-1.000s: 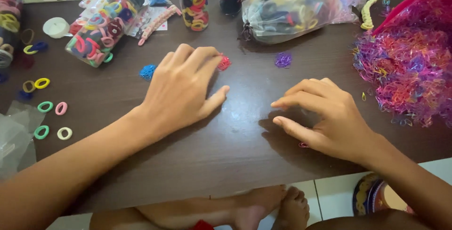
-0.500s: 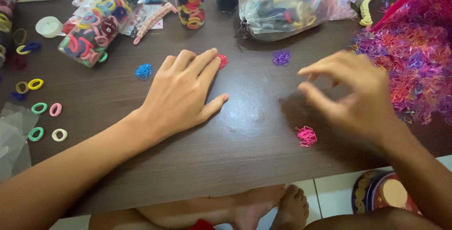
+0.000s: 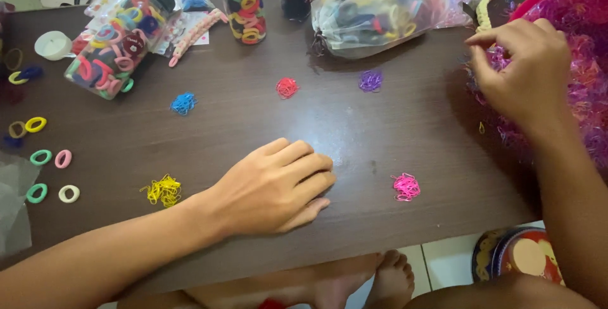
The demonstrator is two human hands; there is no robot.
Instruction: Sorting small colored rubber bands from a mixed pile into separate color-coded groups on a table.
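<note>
On the dark worktop (image 3: 266, 113) lie five small elastic-band piles: yellow (image 3: 163, 190), blue (image 3: 183, 103), red (image 3: 287, 87), purple (image 3: 370, 80), pink (image 3: 406, 186). Left hand (image 3: 275, 185), now nearer the edge, rests flat, empty; right hand (image 3: 522, 68), since lifted, pinches bands in the mixed heap (image 3: 586, 62).

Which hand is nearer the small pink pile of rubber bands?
Left. The left hand lies flat on the table just left of the pink pile; the right hand is farther, up at the mixed heap.

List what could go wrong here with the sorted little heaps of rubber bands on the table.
The left hand lies flat between the yellow heap and the pink heap; a sweep could scatter either.
The pink heap sits near the table edge and might slide off.
The right hand digs in the mixed pile; strays could fall among the sorted colours.
</note>
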